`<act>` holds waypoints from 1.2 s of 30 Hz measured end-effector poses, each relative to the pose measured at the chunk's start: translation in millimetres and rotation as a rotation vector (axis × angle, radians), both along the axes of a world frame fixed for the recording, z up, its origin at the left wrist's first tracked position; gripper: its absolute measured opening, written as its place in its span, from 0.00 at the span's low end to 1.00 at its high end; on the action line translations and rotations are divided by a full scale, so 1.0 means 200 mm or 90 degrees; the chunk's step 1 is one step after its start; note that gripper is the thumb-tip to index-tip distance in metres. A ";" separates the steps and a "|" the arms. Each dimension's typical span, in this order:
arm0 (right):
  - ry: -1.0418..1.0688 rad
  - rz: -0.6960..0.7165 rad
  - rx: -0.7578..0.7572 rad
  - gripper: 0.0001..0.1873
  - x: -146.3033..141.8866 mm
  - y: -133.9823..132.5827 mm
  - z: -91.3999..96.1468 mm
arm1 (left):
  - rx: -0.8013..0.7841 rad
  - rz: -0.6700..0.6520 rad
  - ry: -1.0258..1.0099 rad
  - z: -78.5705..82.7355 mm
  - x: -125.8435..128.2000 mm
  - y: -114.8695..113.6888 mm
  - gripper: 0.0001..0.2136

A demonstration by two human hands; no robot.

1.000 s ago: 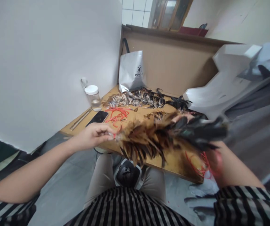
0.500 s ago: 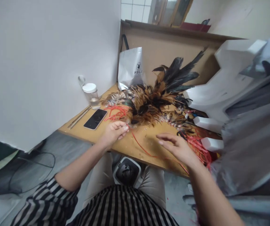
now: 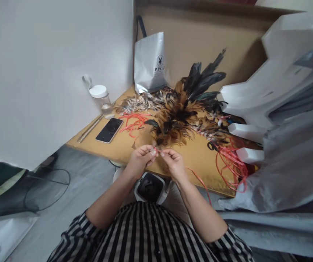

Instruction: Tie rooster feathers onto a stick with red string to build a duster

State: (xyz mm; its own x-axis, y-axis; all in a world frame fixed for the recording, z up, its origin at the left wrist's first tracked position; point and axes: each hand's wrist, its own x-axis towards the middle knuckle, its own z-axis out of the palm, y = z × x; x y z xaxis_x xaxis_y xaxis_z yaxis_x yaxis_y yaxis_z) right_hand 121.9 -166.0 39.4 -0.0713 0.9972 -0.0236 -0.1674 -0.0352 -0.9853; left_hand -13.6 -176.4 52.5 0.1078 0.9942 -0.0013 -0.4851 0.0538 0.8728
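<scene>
My left hand point(image 3: 143, 159) is closed in a pinch, with a bit of red ribbon showing at its fingertips. Fingertip to fingertip with it, my right hand point(image 3: 175, 163) also pinches the red ribbon point(image 3: 200, 180), whose loose length trails below that wrist over the table's front edge. Just beyond the fingers lies a bunch of brown and black feathers point(image 3: 172, 129); its near tip reaches the fingertips, and I cannot tell whether feather stems are pinched too. Long black feathers point(image 3: 200, 82) rise from the heap behind.
Left on the table point(image 3: 123, 156) are a phone point(image 3: 109, 130), thin sticks point(image 3: 90, 129), a lidded clear jar point(image 3: 101, 100) and red strips point(image 3: 134, 122). A silver bag point(image 3: 149, 63) stands behind. Black scissors point(image 3: 213, 146), tangled red ribbon point(image 3: 234, 163) and white foam point(image 3: 250, 105) are right.
My right hand has moved left and closed, meeting my left hand at the table's front edge. Both hands are now together, and the camera view has tilted down.
</scene>
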 end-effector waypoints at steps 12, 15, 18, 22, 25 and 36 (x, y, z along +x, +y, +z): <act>-0.121 -0.009 0.105 0.12 -0.04 -0.07 -0.04 | 0.055 0.194 0.153 -0.08 0.05 -0.04 0.09; -0.145 -0.005 0.145 0.11 -0.06 -0.09 -0.04 | 0.091 0.221 0.188 -0.10 0.05 -0.04 0.07; -0.155 0.001 0.139 0.10 -0.06 -0.11 -0.03 | 0.100 0.225 0.211 -0.12 0.04 -0.05 0.06; -0.144 0.000 0.108 0.10 -0.06 -0.14 -0.02 | 0.090 0.233 0.235 -0.14 0.04 -0.06 0.06; -0.128 -0.015 0.082 0.10 -0.06 -0.15 -0.02 | 0.085 0.236 0.260 -0.16 0.04 -0.07 0.07; -0.013 -0.069 0.001 0.13 -0.07 -0.03 -0.08 | 0.250 0.351 0.424 -0.15 0.09 0.00 0.05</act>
State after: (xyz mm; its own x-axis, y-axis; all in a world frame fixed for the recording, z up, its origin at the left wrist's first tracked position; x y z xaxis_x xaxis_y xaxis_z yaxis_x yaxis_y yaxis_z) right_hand 107.3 -171.5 24.3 0.0378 0.9990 -0.0218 -0.1494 -0.0159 -0.9887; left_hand 4.6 -176.6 22.2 -0.2793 0.8471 0.4521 0.2495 -0.3907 0.8861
